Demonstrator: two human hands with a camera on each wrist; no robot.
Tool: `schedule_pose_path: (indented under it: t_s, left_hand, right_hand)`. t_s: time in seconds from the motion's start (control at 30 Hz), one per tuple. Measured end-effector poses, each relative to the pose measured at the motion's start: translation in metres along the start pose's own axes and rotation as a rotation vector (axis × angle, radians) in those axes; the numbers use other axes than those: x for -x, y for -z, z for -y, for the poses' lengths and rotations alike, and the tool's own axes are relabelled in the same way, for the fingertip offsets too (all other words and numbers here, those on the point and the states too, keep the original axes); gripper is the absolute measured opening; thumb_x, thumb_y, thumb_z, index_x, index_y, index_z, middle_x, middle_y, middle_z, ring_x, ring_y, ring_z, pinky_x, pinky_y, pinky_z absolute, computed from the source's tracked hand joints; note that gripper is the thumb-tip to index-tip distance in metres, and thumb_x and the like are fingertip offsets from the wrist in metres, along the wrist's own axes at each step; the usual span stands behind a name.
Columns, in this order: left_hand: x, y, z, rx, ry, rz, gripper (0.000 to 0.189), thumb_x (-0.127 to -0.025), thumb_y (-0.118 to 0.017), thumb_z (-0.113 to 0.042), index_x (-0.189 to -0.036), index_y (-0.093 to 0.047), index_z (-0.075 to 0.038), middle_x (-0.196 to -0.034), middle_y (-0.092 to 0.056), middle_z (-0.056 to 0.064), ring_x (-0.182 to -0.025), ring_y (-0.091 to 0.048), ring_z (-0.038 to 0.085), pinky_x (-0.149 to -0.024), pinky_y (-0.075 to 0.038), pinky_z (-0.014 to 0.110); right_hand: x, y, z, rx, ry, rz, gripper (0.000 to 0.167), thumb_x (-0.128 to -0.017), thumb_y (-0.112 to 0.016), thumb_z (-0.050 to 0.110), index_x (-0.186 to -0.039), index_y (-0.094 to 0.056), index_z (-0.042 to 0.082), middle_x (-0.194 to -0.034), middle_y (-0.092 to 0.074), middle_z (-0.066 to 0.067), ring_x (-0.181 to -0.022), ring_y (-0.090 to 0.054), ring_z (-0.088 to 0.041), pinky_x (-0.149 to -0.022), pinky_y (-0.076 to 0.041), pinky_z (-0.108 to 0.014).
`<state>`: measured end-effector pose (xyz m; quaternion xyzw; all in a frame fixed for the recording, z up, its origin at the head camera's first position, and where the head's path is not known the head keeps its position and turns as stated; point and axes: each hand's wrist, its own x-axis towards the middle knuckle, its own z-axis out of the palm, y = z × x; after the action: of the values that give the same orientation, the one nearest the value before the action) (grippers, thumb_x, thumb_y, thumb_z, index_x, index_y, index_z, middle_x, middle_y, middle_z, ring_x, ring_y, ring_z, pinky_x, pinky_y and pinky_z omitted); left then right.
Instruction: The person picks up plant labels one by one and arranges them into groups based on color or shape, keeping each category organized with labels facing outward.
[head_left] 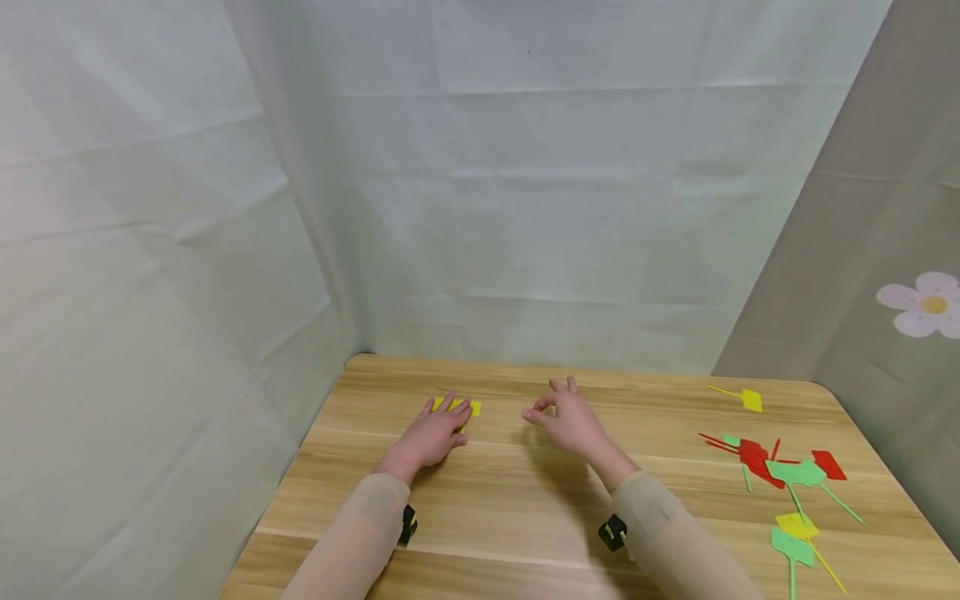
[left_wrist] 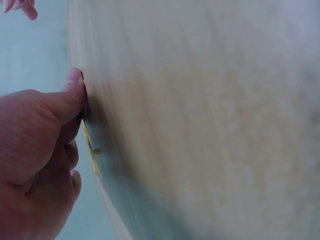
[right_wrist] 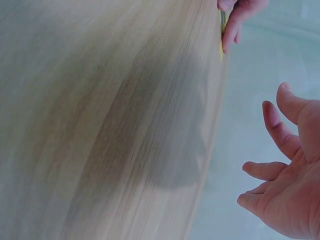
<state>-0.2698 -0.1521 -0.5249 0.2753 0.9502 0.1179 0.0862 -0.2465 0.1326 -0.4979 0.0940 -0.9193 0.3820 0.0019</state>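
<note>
My left hand [head_left: 433, 435] lies palm down on the table, its fingers reaching forward over a flat yellow piece [head_left: 476, 408]. Most of that piece is hidden under the fingers; its edges show between and beside them. From the side, the left wrist view has the thin yellow edge [left_wrist: 92, 152] at the tabletop beneath the hand. To the right, my right hand [head_left: 572, 422] hovers above the wood, casting a shadow. In the right wrist view its loosely bent fingers [right_wrist: 280, 132] are spread, with nothing between thumb and forefinger.
On the right side of the wooden table [head_left: 517, 533] lie several flat, flag-shaped pieces with thin stems: a yellow one [head_left: 752, 400] near the back, overlapping red [head_left: 753, 454] and green pieces [head_left: 797, 473], and a green one [head_left: 792, 546] nearer. Pale cloth walls [head_left: 540, 233] stand behind and left.
</note>
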Motion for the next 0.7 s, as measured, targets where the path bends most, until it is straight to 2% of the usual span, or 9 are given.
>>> schedule_pose_path:
  t_s: [0.47, 0.7]
  left_hand:
    - [-0.002, -0.005, 0.002, -0.007, -0.001, 0.002, 0.063, -0.106, -0.067, -0.024, -0.162, -0.046, -0.003, -0.171, -0.038, 0.010, -0.162, -0.021, 0.037, -0.129, -0.013, 0.062]
    - [-0.001, -0.004, 0.003, 0.017, 0.016, 0.002, 0.062, -0.107, -0.065, -0.024, -0.162, -0.045, -0.003, -0.171, -0.037, 0.010, -0.162, -0.020, 0.036, -0.129, -0.011, 0.062]
  right_hand:
    - [0.009, 0.005, -0.008, 0.004, -0.035, -0.002, 0.017, -0.102, -0.077, 0.031, -0.091, -0.076, 0.018, -0.166, -0.034, -0.033, -0.159, -0.008, -0.054, -0.119, -0.021, -0.077]
    - [0.022, 0.021, -0.027, 0.041, -0.050, 0.001, 0.015, -0.103, -0.074, 0.031, -0.101, -0.077, 0.017, -0.166, -0.033, -0.035, -0.159, -0.007, -0.056, -0.118, -0.021, -0.079]
